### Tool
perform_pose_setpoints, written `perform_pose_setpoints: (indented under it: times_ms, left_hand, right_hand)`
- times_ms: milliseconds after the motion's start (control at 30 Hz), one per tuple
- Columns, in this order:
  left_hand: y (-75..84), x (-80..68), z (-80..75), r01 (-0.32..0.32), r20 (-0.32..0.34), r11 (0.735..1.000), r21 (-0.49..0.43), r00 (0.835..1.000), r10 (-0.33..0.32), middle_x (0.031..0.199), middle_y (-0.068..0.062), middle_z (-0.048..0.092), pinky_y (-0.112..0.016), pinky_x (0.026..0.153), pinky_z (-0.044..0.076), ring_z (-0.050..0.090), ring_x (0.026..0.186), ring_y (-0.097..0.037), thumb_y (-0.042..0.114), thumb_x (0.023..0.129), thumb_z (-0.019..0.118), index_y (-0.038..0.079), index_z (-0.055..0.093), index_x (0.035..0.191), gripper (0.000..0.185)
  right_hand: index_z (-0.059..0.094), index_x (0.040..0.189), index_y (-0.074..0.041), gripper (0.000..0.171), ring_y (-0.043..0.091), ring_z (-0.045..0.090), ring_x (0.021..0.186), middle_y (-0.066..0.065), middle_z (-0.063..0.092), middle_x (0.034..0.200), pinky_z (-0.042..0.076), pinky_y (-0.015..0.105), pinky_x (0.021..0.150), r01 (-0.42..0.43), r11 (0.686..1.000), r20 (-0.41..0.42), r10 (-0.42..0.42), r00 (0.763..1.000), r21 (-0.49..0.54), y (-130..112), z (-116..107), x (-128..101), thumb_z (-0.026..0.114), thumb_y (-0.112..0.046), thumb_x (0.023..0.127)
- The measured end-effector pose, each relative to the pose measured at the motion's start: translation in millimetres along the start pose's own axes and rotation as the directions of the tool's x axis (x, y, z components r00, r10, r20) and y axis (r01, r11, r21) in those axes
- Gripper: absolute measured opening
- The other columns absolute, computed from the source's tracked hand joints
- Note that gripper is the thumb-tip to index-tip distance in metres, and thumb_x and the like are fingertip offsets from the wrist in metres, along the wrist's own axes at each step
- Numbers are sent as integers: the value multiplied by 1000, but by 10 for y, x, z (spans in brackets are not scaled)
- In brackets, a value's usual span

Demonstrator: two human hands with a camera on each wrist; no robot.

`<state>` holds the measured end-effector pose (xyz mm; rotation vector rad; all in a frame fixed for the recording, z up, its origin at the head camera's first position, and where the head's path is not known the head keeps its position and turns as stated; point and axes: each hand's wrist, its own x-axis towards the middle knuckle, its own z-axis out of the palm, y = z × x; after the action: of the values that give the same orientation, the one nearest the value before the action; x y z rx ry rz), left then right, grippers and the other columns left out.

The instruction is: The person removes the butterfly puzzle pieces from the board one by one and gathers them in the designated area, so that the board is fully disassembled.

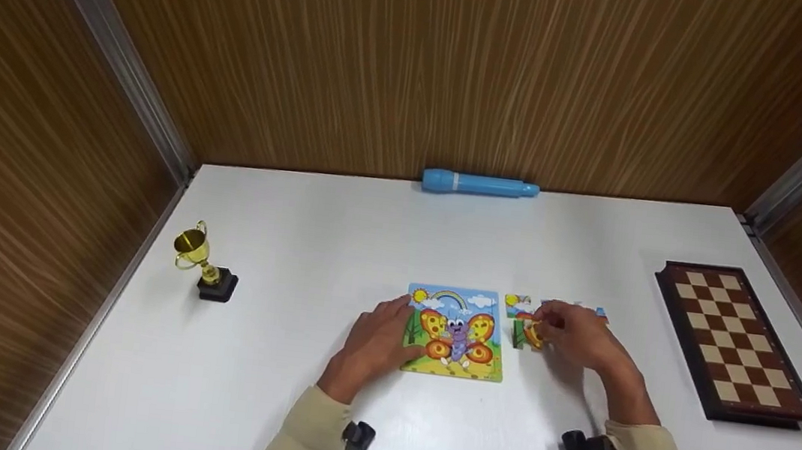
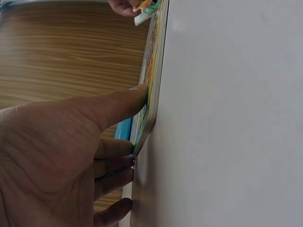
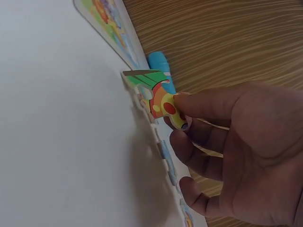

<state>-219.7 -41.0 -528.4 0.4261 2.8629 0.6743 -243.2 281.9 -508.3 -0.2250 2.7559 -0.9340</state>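
Much of the loose cluster of puzzle pieces (image 1: pixel 523 311) lies under my right hand (image 1: pixel 573 335), so from the head view I cannot count them or tell how they join; my right wrist view shows only their edges, seen almost flat against the table. In my left wrist view the butterfly puzzle board (image 2: pixel 152 85) is a thin sliver seen edge-on, its picture unreadable there, and my forearms are cut off by the bottom of the head frame. The white table (image 1: pixel 338 248) sits in a booth of wood-grain walls with metal strips in the corners. A blue cylinder (image 1: pixel 479 185) lies against the back wall, a small gold trophy (image 1: pixel 204 263) stands on its dark base near the left edge, and a folded chessboard (image 1: pixel 735 342) lies well apart on the right. My left hand (image 1: pixel 376 339) rests with straight, relaxed fingers on the left edge of the board — the thumb (image 2: pixel 120 101) pressed on its face, the other fingers at its corner — holding nothing. My right hand pinches one puzzle piece (image 3: pixel 163 101), orange with red spots and a green patch, between thumb and forefinger, tilted up off the table just above the other loose pieces, just beside the board's right edge.
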Motion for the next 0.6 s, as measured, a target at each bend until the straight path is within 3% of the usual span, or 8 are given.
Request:
perform_pose_setpoints:
  times_ms: [333,600]
  left_hand:
    - [-4,-8,4,-1,-4,1000,-5,1000,1,156,-5,36,-45,109,35,35,142,-24,46,87,68,7,42,145,75]
    - [-15,4,13,-13,-6,1000,4,1000,13,155,-6,36,-45,110,35,35,142,-24,46,87,68,7,42,145,75]
  right_hand:
    - [68,106,-10,16,19,53,80,5,63,88,41,32,70,-3,999,-60,0,998,-50,-5,121,47,62,-14,92]
    - [68,108,-8,20,23,56,85,10,67,97,46,39,75,16,995,-90,-25,996,-93,5,132,28,62,-14,91]
